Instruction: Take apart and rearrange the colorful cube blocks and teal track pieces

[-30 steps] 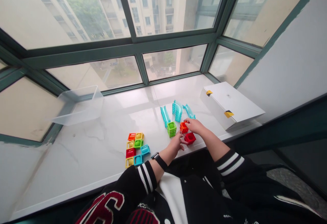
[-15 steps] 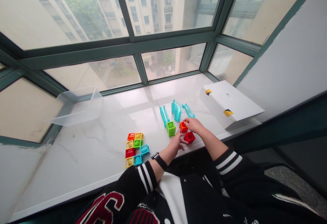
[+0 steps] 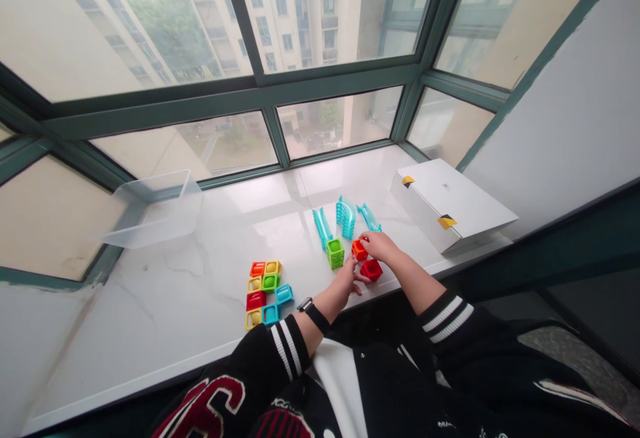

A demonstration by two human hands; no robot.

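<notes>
An orange toy block (image 3: 359, 249) stands on the white sill between my two hands. My right hand (image 3: 380, 246) pinches it from the far right side, fingertips at its upper edge. At its near left side is my left hand (image 3: 346, 280), closed on it with the upper fingertips; the lower fingers spread toward a red toy block (image 3: 371, 270). That red block sits just in front of the orange one, near the sill's edge. Left of my fingers stands a taller green toy block (image 3: 335, 253). The underside of the orange block is hidden.
Behind the blocks lie translucent turquoise track pieces: a straight one (image 3: 323, 226), a stack of curved ones (image 3: 345, 217) and another piece (image 3: 369, 217). Several coloured blocks (image 3: 271, 282) are grouped at left. A clear plastic bin (image 3: 175, 221) and a white box (image 3: 455, 198) flank the sill.
Both hands keep the same place at the orange block. The whole view has shifted down very slightly.
</notes>
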